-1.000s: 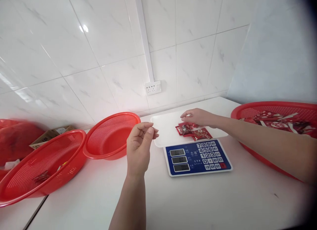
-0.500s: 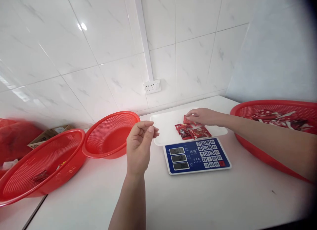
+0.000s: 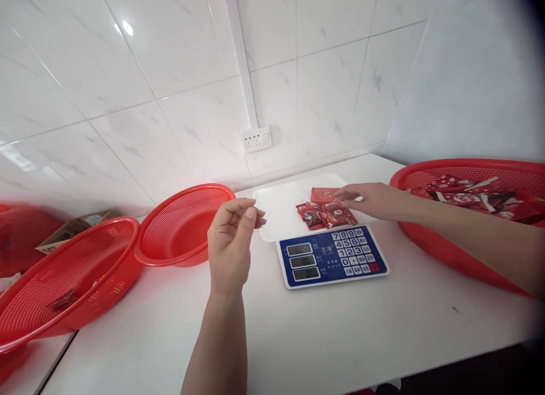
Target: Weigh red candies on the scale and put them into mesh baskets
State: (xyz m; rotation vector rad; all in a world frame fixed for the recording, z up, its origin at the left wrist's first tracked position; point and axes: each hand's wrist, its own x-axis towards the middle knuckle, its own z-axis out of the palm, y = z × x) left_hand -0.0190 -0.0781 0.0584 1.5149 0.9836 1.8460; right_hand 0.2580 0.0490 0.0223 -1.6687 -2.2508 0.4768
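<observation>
Several red printed packets (image 3: pixel 327 213) lie in a small pile on the white tray (image 3: pixel 276 207) of a blue-and-white digital scale (image 3: pixel 334 256). My right hand (image 3: pixel 366 199) is at the right side of the pile. Its fingertips are slightly apart and seem to touch the packets, with none visibly gripped. To the left of the tray, my left hand (image 3: pixel 232 236) hovers with its fingers curled and the thumb against them. No item shows in it. The scale's displays (image 3: pixel 303 261) are lit, but their digits are hard to read.
A large red basket (image 3: pixel 409 176) on the right holds many similar packets. On the left stand a red basket (image 3: pixel 187 190) and another red basket (image 3: pixel 128 230) with a few packets inside. A cardboard box (image 3: pixel 72 230) is behind them. A socket (image 3: pixel 256 138) is on the tiled wall.
My right hand has drawn back rightward from the top of the pile, and the packet under its fingers now lies flatter on the tray. My left hand keeps its pose. The view has shifted slightly.
</observation>
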